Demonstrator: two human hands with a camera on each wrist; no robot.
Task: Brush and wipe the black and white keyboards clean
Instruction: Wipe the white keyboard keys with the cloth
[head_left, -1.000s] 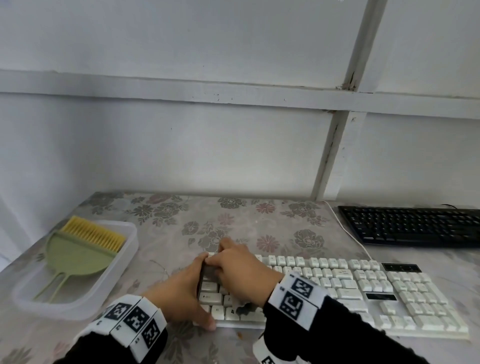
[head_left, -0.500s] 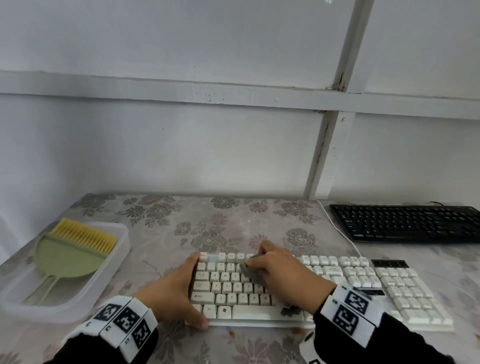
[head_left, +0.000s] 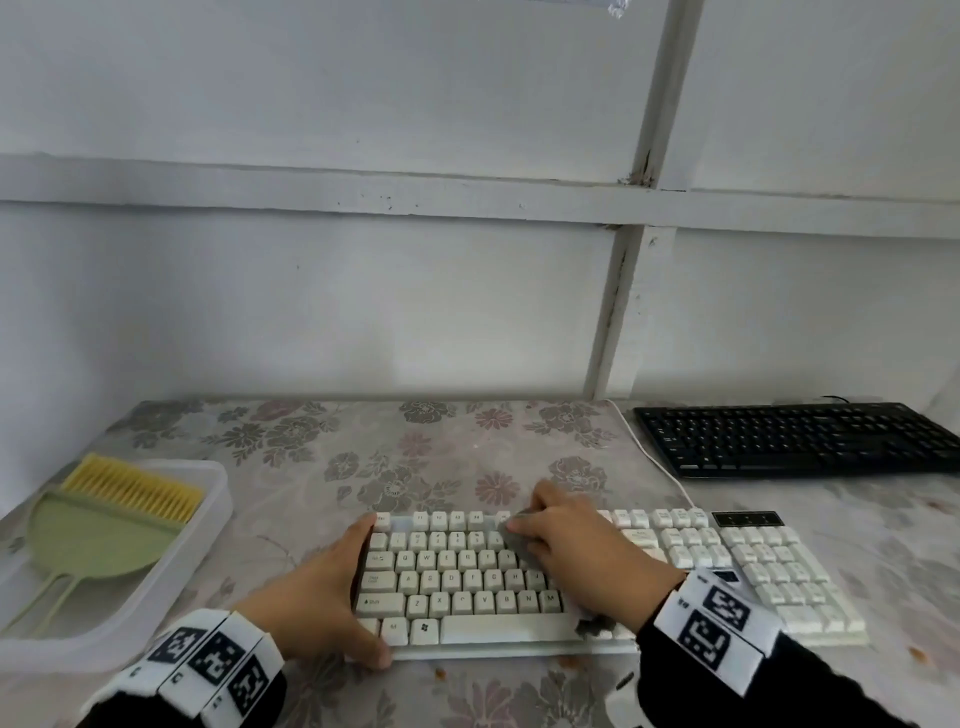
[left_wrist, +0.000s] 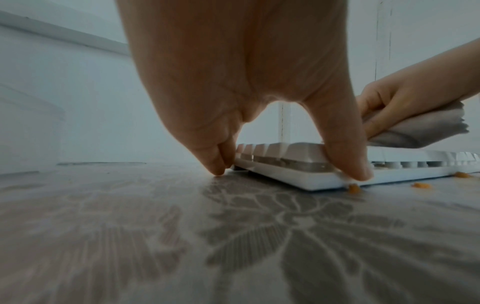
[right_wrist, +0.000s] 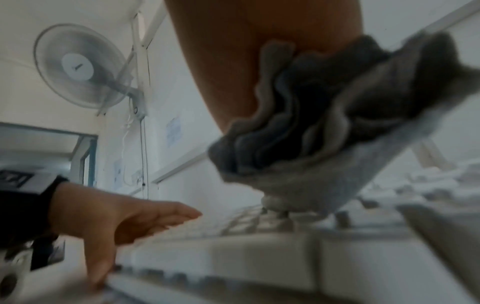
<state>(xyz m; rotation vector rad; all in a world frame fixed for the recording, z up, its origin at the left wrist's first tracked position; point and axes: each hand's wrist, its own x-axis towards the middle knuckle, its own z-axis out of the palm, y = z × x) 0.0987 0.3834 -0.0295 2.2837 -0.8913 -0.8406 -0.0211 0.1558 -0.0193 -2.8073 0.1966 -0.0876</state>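
White plastic keyboard (head_left: 597, 577) lies near the table's front edge in the head view, where our right hand (head_left: 576, 556) presses a folded grey cloth (head_left: 514, 540) on its upper rows; pushing too hard could slide it. In the left wrist view our left hand (left_wrist: 246, 86) braces its end, thumb and straight fingers spread wide, so orange crumbs (left_wrist: 420, 185) risk staying underneath. In the right wrist view the cloth's loose folds (right_wrist: 324, 115) could snag keycaps.

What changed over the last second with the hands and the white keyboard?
The right hand, gripping the grey cloth, slid rightward along the white keyboard from its left end toward the middle. The left hand stayed braced against the keyboard's left edge. Black keyboard and brush in its tray unchanged.
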